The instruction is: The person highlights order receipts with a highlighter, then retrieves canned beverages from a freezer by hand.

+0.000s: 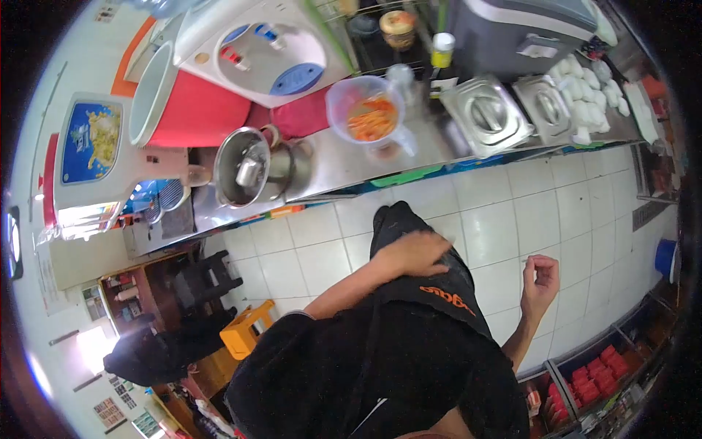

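Note:
My left hand (417, 253) lies across the front of the black apron (439, 293), its fingers stretched out and slightly blurred. Out to the right, my right hand (541, 278) hangs over the tiled floor with loosely curled fingers, the thumb apart, and nothing visible in it. Beyond my hands runs a steel counter (329, 164). On it stands a clear plastic jug (336, 110) with orange shredded food (373, 118) inside. A steel pot (227, 172) is at the left, holding a metal object I cannot make out. Lidded steel pans (504, 139) sit to the right.
A white water dispenser (300, 29) and a red bucket (208, 110) stand behind the pot. White bundles (585, 95) and a grey cooler box (490, 36) are at the counter's right. A yellow stool (245, 333) stands left on the floor; red packets (596, 377) fill bins at lower right.

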{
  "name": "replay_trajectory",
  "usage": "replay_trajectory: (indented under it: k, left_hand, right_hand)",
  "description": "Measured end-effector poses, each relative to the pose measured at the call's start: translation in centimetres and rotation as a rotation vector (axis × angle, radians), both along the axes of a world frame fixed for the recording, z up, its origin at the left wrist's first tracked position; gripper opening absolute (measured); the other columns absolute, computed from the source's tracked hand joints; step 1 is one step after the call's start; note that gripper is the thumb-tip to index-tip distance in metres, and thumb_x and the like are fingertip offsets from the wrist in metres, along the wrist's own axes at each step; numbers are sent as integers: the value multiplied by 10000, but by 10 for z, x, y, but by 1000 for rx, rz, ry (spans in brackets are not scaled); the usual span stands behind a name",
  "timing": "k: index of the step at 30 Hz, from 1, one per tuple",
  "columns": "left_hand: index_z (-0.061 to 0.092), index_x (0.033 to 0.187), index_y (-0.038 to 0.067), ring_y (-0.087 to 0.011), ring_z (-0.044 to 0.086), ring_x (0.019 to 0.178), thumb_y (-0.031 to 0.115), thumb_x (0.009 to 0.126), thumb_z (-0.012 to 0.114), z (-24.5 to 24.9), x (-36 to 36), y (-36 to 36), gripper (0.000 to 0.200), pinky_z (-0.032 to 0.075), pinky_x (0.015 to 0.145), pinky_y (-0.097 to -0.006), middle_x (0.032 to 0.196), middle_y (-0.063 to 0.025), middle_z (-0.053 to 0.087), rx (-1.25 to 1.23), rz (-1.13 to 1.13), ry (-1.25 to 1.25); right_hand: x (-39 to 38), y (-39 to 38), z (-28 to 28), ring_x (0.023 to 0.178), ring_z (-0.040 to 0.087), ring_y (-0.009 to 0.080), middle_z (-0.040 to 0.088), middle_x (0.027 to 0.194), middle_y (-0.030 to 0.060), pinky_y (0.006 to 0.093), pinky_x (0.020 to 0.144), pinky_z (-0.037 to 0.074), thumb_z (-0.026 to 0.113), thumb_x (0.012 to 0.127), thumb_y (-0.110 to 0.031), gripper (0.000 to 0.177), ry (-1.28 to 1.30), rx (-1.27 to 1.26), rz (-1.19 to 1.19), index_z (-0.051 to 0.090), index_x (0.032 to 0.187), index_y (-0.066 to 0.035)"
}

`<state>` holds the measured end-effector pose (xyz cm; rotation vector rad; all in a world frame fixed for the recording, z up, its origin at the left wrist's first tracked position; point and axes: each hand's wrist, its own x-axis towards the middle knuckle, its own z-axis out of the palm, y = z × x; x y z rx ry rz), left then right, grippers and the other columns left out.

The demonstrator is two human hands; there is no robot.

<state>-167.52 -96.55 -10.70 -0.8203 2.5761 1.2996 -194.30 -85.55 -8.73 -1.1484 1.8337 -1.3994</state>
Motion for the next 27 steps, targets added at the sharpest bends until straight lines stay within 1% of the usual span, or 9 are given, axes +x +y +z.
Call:
replay_trajectory:
  k: [5,8,11,12,15,18,19,24,27]
  left_hand:
    - [667,900,5,-372,588,931,440,881,573,-9,-97,-35,445,466,817,-439,923,-200,622,13,-178,19]
    - [671,866,2,-371,596,899,428,880,579,-3,-184,-62,436,471,793,-438,902,-189,631,81,-335,-58]
    - [669,914,-5,-369,608,925,415,892,568,-24,-267,-73,432,476,813,-431,948,-195,649,219,-536,-42]
    - [668,938,-7,-366,613,943,415,895,566,-20,-298,-72,436,476,826,-427,967,-199,655,205,-606,-65]
    - [647,1061,-5,-347,620,1000,436,889,584,-26,-384,-96,478,474,884,-397,1036,-189,662,351,-640,-3]
    - [598,1150,-15,-331,577,1093,470,895,565,-12,-466,-127,549,440,946,-393,1142,-196,619,424,-586,-7]
    - [556,1221,-24,-328,532,1179,499,902,545,-11,-490,-131,613,407,1000,-394,1234,-212,575,454,-558,-12]
    - [352,1399,-43,-331,348,1339,651,909,355,-120,-567,-148,849,269,1110,-370,1458,-213,348,440,-665,-271]
    - [330,1429,0,-270,369,1324,611,928,369,-117,-629,-186,791,272,1103,-347,1462,-159,358,1019,-524,-652]
  right_hand:
    - [-80,6,-53,711,617,117,663,791,66,260,677,507,670,847,-54,94,20,282,-250,612,898,-2]
    - [-128,17,-186,704,640,132,679,787,98,261,663,504,580,875,-64,135,-191,262,-372,608,1000,-19]
    - [-148,96,-332,977,634,295,677,1025,128,437,794,490,625,768,-377,381,199,1139,-268,671,983,-66]
    - [-151,120,-351,1015,614,287,661,1052,142,431,834,477,618,760,-446,433,414,1468,155,689,963,-71]
    - [-146,206,-359,947,624,298,662,949,150,419,811,498,711,702,-517,525,335,1385,-160,684,898,-30]
    - [-181,206,-283,868,673,311,685,857,170,398,785,547,785,660,-159,246,-248,1525,-756,675,818,-6]
    - [-200,194,-238,817,682,318,690,821,165,409,744,557,752,700,-180,223,-343,1484,-694,679,824,-10]
    - [-254,259,-375,771,672,313,699,854,158,396,696,536,640,802,-215,208,-189,1166,-591,690,800,-13]
    - [-352,271,-444,760,666,324,692,838,173,406,693,528,649,790,-234,223,-13,1035,-307,686,775,-15]
